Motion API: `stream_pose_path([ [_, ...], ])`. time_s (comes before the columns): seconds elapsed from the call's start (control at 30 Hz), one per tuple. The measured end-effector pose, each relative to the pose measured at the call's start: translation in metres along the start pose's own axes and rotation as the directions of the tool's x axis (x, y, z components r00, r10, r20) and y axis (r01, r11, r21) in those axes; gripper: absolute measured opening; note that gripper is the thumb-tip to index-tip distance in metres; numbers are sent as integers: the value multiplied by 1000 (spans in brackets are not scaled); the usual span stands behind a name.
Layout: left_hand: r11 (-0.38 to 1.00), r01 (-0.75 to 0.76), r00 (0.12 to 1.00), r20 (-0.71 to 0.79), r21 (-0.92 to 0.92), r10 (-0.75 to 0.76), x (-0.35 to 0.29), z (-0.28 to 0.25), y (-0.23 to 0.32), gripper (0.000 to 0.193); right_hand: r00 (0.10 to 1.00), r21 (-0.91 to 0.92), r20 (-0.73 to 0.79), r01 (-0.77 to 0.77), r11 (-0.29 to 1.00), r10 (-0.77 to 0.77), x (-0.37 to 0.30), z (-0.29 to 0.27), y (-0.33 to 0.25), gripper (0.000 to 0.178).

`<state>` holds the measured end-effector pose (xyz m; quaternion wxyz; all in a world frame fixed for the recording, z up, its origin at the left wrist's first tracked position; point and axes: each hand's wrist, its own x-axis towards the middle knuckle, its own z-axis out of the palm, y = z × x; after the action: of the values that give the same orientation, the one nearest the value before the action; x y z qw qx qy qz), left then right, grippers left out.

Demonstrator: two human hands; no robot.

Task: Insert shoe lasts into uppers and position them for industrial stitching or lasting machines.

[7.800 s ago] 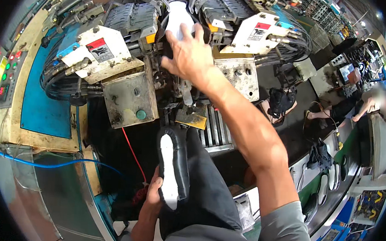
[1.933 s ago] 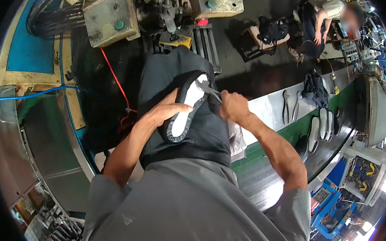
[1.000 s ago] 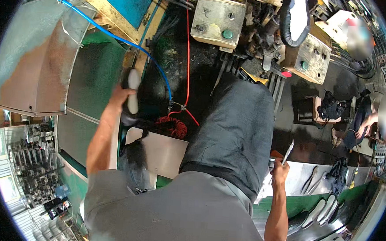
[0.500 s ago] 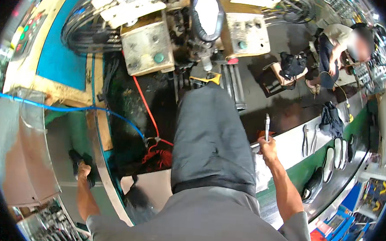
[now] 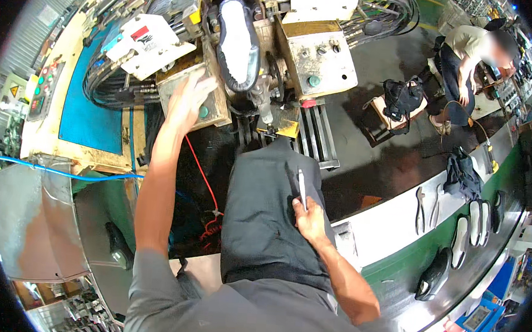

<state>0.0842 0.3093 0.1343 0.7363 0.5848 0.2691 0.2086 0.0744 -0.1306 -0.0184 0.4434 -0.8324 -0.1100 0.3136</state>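
The left hand (image 5: 190, 97) is spread out and holds nothing. It is up by a metal box (image 5: 221, 105), just left of a black shoe (image 5: 237, 45) with a white bottom. I can't tell if they touch. The shoe sits bottom up on the big machine (image 5: 259, 98). The right hand (image 5: 309, 220) pinches a thin silver tool (image 5: 302, 188) over the person's leg (image 5: 262, 226). To the right, pliers (image 5: 420, 211) lie on the bench (image 5: 389, 237), near a black cloth (image 5: 463, 174). Farther out, a co-worker (image 5: 464, 56) sits near a black bag (image 5: 402, 101).
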Motion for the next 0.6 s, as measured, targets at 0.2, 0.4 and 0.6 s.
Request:
stream_pose_path([
  [0.2,916,202,979,35,-347,-203,94,69,33,58,997,254,-38,-58,965,70,3,-16,5,30],
  [0.4,942,168,986,47,-291,-161,44,83,52,56,998,344,-44,-31,938,49,7,-19,16,32],
  [0.6,964,-9,952,292,-267,89,-96,102,8,78,993,434,100,-98,896,60,-10,-53,1,32],
])
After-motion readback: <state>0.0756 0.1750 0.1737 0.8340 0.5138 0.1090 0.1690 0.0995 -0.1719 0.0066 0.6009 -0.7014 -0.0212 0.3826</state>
